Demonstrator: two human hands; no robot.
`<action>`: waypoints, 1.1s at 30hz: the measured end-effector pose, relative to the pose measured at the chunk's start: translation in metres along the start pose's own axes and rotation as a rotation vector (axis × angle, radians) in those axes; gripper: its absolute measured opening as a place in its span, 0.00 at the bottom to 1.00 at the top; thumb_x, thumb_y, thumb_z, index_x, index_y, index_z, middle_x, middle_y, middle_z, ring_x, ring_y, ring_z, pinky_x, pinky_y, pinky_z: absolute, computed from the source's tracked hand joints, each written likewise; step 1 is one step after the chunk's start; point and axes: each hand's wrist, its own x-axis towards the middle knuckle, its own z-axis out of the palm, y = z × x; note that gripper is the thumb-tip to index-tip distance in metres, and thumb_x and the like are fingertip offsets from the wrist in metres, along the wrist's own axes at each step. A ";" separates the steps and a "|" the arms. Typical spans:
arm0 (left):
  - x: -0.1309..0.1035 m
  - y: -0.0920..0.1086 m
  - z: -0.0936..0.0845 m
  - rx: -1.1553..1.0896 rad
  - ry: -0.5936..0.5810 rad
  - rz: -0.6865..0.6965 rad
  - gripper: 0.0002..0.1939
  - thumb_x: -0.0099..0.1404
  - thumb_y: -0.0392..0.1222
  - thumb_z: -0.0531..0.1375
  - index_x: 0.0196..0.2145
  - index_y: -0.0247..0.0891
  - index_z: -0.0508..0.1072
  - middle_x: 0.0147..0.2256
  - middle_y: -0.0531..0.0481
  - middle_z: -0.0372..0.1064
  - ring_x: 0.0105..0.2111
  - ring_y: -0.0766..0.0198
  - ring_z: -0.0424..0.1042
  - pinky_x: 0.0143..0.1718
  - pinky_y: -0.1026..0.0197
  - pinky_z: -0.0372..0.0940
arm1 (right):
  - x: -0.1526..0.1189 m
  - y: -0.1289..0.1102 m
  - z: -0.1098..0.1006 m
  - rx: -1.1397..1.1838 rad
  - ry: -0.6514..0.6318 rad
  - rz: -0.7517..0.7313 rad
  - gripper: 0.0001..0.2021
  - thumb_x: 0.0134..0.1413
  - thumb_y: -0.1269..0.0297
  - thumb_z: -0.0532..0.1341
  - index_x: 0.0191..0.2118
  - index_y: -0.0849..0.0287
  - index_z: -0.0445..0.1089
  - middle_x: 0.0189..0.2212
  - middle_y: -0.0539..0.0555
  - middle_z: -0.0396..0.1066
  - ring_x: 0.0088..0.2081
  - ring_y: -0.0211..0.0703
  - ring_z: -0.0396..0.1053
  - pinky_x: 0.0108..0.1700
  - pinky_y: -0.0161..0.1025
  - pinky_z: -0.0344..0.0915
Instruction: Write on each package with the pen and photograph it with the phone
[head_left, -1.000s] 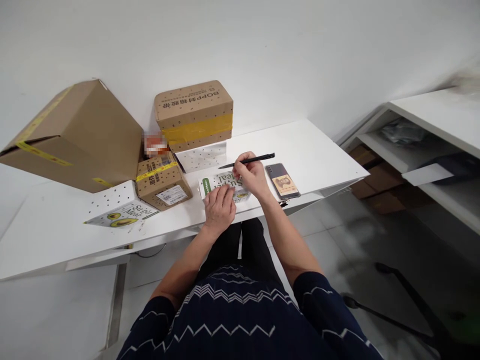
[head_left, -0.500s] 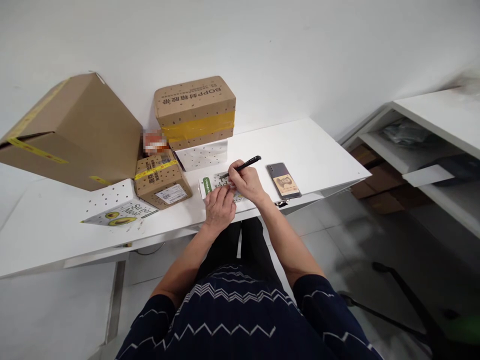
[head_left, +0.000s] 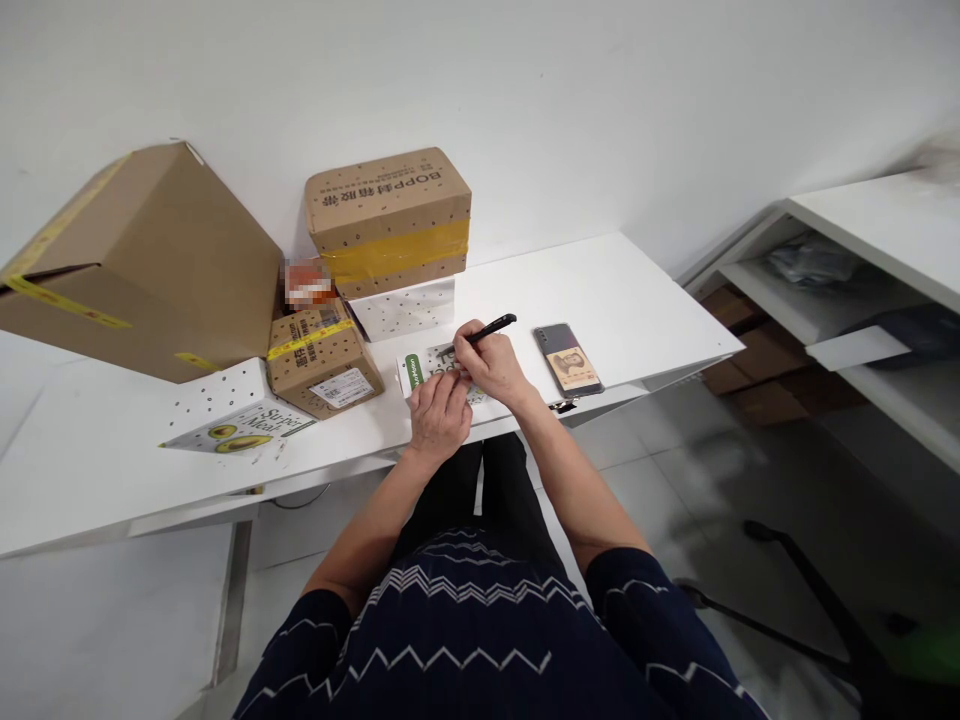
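On the white table (head_left: pixel 570 280) right in front of me lies a small white printed box (head_left: pixel 412 371) with a green label at its left end. The fingers of my left hand (head_left: pixel 439 418) rest side by side across the top of this box, near its front edge; the thumb is hard to make out. A black pen (head_left: pixel 501 324) is gripped in my right hand (head_left: pixel 491 364), its back end slanting up to the right. The tip points down at the box's top face, but whether it touches I cannot tell. Both hands hide much of the box.
Right of my hands lies a phone (head_left: pixel 568 358). To the left stand a white avocado box (head_left: pixel 225 405), a taped brown carton (head_left: pixel 322 365) and a large carton (head_left: pixel 195 260). Behind, a brown carton (head_left: pixel 390 215) sits on a white box (head_left: pixel 409 308). White shelving (head_left: pixel 862 250) stands far right.
The pen and the fingers of my right hand have shifted slightly to the left over the box. My left hand has stayed in place.
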 end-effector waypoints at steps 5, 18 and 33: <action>-0.001 -0.001 0.001 0.008 -0.009 0.007 0.20 0.63 0.35 0.56 0.53 0.40 0.73 0.50 0.41 0.74 0.52 0.51 0.71 0.56 0.48 0.59 | 0.000 0.002 0.000 0.003 -0.001 0.005 0.12 0.62 0.60 0.54 0.27 0.55 0.62 0.21 0.47 0.66 0.22 0.36 0.64 0.27 0.34 0.59; 0.000 -0.001 -0.002 0.060 0.018 0.038 0.19 0.64 0.34 0.57 0.52 0.42 0.74 0.50 0.44 0.75 0.51 0.52 0.71 0.54 0.50 0.58 | -0.013 0.041 -0.023 0.194 0.670 0.062 0.15 0.67 0.52 0.49 0.50 0.51 0.65 0.39 0.54 0.72 0.30 0.39 0.71 0.34 0.40 0.70; 0.001 -0.001 -0.001 0.104 0.000 0.054 0.18 0.65 0.35 0.56 0.52 0.41 0.73 0.50 0.43 0.75 0.52 0.54 0.71 0.56 0.52 0.56 | -0.056 0.131 -0.015 -0.919 -0.315 0.159 0.24 0.64 0.72 0.48 0.62 0.63 0.65 0.61 0.65 0.64 0.65 0.61 0.50 0.58 0.55 0.53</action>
